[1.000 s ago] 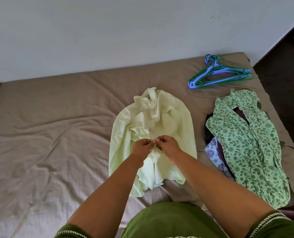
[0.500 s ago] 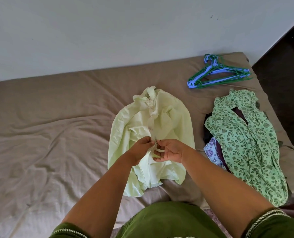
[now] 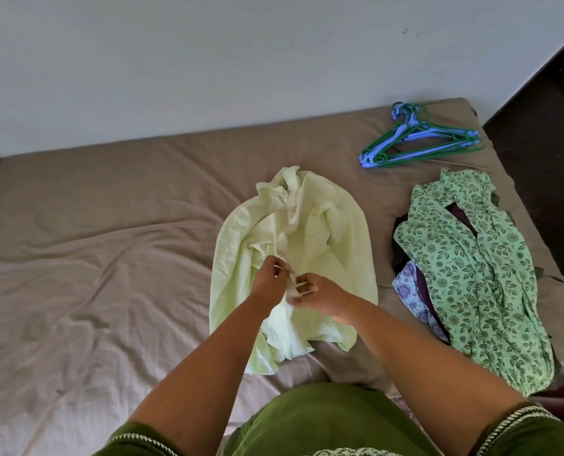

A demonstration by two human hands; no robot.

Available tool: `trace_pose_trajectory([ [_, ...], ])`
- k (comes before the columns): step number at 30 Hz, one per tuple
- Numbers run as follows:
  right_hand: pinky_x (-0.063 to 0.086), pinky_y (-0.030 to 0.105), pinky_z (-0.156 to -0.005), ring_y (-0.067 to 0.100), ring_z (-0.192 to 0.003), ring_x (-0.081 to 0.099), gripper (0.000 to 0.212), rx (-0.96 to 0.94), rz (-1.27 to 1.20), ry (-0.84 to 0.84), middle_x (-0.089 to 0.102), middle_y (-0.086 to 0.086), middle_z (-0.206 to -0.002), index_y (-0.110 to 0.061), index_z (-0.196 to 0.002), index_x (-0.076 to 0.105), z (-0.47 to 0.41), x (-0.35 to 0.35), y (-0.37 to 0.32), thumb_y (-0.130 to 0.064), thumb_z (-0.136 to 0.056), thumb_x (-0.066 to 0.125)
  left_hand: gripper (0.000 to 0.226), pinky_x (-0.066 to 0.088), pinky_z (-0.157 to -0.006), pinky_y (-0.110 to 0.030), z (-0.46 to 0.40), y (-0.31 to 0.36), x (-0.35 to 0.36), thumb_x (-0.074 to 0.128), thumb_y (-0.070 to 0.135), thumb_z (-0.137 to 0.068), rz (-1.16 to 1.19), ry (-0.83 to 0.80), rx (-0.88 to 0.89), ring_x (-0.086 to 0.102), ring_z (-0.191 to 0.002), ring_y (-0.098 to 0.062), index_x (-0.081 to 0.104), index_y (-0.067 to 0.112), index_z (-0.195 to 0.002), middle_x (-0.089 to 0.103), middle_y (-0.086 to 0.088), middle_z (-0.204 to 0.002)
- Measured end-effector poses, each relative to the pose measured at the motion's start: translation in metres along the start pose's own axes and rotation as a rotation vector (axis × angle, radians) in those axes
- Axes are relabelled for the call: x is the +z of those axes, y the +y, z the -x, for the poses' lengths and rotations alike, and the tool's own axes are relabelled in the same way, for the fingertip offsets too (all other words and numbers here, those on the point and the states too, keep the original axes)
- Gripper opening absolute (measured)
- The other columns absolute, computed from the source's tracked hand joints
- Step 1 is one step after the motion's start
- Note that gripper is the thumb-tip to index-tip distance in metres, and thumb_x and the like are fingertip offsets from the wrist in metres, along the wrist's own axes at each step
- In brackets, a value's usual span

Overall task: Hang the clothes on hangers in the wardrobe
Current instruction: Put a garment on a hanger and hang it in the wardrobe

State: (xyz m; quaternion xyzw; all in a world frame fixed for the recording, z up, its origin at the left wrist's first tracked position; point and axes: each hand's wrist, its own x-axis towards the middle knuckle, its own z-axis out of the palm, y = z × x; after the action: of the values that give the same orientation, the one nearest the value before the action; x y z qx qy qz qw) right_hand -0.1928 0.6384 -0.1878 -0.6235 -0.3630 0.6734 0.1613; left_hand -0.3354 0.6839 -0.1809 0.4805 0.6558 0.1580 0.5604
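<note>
Working the button placket of the pale green shirt [image 3: 320,232], both hands together at mid-front. Left hand [image 3: 269,279] pinches the placket edge, fingers curled on the cloth. Right hand [image 3: 320,292], touching distance to the right of the left one, also has fingers curled and pinching fabric at the same spot. Buttoning or unbuttoning: cannot tell from this view.

Shirt lies flat on the bed [image 3: 93,258], collar pointing away from the hands, hem rumpled just below the wrists.

Progress, as I judge it: early. Nothing is on a hanger. The stack of hangers [image 3: 419,143], green and blue, sits well beyond and to the right of the right hand, untouched, hooks bunched together. A second pile lies further right of the right hand: the leaf-print green garment [image 3: 471,268] on top, a purple-flowered cloth [image 3: 409,291] and something dark poking out beneath it. Count under there is unclear.

Wardrobe not in view.

Left to do: finish the placket, fetch a hanger, thread the shirt, carry it over, then repeat for the pile.
</note>
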Motion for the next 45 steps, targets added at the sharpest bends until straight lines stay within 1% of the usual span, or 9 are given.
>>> trace_pose_trajectory([
  [5, 0.052, 0.03, -0.087, 0.018, -0.092, 0.065, 0.018, -0.023, 0.385, 0.215, 0.07, 0.005, -0.096, -0.009, -0.099, 0.069, 0.004, 0.004, 0.024, -0.017, -0.082, 0.071, 0.063, 0.042, -0.068, -0.021, 0.018, -0.034, -0.012, 0.085, 0.04, -0.069, -0.213, -0.193, -0.086, 0.058, -0.093, -0.016, 0.047, 0.017, -0.113, 0.058, 0.0, -0.103],
  [10, 0.038, 0.029, -0.088, 0.029, -0.116, 0.053, 0.031, 0.122, 0.551, 0.168, 0.057, 0.014, -0.124, -0.005, -0.122, 0.057, 0.017, 0.004, 0.023, -0.019, -0.101, 0.038, 0.034, 0.045, -0.087, -0.027, 0.029, -0.063, -0.021, 0.065, 0.03, -0.086, -0.866, -0.293, -0.053, 0.057, -0.11, -0.022, 0.064, 0.01, -0.114, 0.063, -0.006, -0.119],
  [13, 0.035, 0.027, -0.079, 0.024, -0.097, 0.053, 0.026, 0.11, 0.582, 0.177, 0.056, 0.011, -0.104, -0.01, -0.102, 0.057, 0.026, 0.01, 0.024, -0.031, -0.101, 0.041, 0.04, 0.038, -0.103, -0.036, 0.04, -0.071, -0.022, 0.05, 0.033, -0.094, -1.034, -0.335, -0.058, 0.046, -0.128, -0.023, 0.055, 0.023, -0.132, 0.052, 0.001, -0.138],
  [16, 0.037, 0.019, -0.066, 0.01, -0.075, 0.051, 0.027, 0.032, 0.547, 0.221, 0.053, -0.005, -0.082, -0.018, -0.079, 0.053, 0.036, 0.011, 0.029, -0.041, -0.087, 0.065, 0.04, 0.039, -0.101, -0.033, 0.051, -0.07, -0.026, 0.054, 0.036, -0.095, -0.978, -0.294, -0.013, 0.047, -0.127, -0.02, 0.055, 0.023, -0.132, 0.052, 0.003, -0.136],
  [23, 0.035, 0.019, -0.054, 0.011, -0.064, 0.05, 0.028, 0.013, 0.574, 0.196, 0.05, -0.003, -0.061, -0.011, -0.065, 0.058, 0.066, 0.0, 0.034, -0.029, -0.081, 0.072, 0.037, 0.029, -0.05, -0.019, 0.091, -0.06, -0.022, 0.064, 0.038, -0.088, -0.64, 0.029, 0.091, 0.045, -0.061, -0.008, 0.045, 0.023, -0.06, 0.046, 0.009, -0.062],
  [29, 0.031, 0.028, -0.057, 0.014, -0.057, 0.038, 0.046, 0.012, 0.553, 0.259, 0.039, 0.002, -0.06, -0.014, -0.059, 0.041, 0.096, 0.004, 0.035, -0.042, -0.088, 0.063, 0.015, 0.038, -0.053, -0.021, 0.129, -0.052, 0.008, 0.062, 0.029, -0.087, -0.407, 0.018, -0.019, 0.052, -0.068, -0.012, 0.058, 0.018, -0.079, 0.055, 0.006, -0.073],
  [33, 0.041, 0.022, -0.078, 0.019, -0.1, 0.058, 0.039, 0.012, 0.589, 0.213, 0.062, 0.005, -0.114, -0.009, -0.116, 0.062, 0.117, 0.005, 0.05, -0.025, -0.082, 0.07, 0.014, 0.044, -0.06, -0.025, 0.153, -0.055, 0.029, 0.059, 0.026, -0.08, -0.545, 0.008, -0.073, 0.057, -0.073, -0.017, 0.063, 0.015, -0.087, 0.06, 0.002, -0.079],
  [39, 0.039, 0.023, -0.077, 0.024, -0.113, 0.055, 0.04, -0.084, 0.767, 0.411, 0.057, 0.007, -0.124, -0.012, -0.129, 0.049, 0.142, 0.013, 0.071, -0.017, -0.089, 0.055, 0.012, 0.047, -0.074, -0.032, 0.18, -0.062, 0.061, 0.05, 0.028, -0.088, -0.56, 0.277, -0.021, 0.061, -0.085, -0.025, 0.05, 0.016, -0.091, 0.061, 0.001, -0.085],
  [45, 0.043, 0.029, -0.085, 0.029, -0.112, 0.055, 0.036, -0.176, 0.841, 0.006, 0.055, 0.013, -0.126, -0.007, -0.126, 0.054, 0.137, 0.044, 0.09, -0.008, -0.091, 0.048, 0.043, 0.047, -0.093, -0.037, 0.179, -0.075, 0.085, 0.044, 0.026, -0.092, -0.69, -0.2, -0.139, 0.056, -0.116, -0.03, 0.041, 0.015, -0.134, 0.057, -0.012, -0.127],
])
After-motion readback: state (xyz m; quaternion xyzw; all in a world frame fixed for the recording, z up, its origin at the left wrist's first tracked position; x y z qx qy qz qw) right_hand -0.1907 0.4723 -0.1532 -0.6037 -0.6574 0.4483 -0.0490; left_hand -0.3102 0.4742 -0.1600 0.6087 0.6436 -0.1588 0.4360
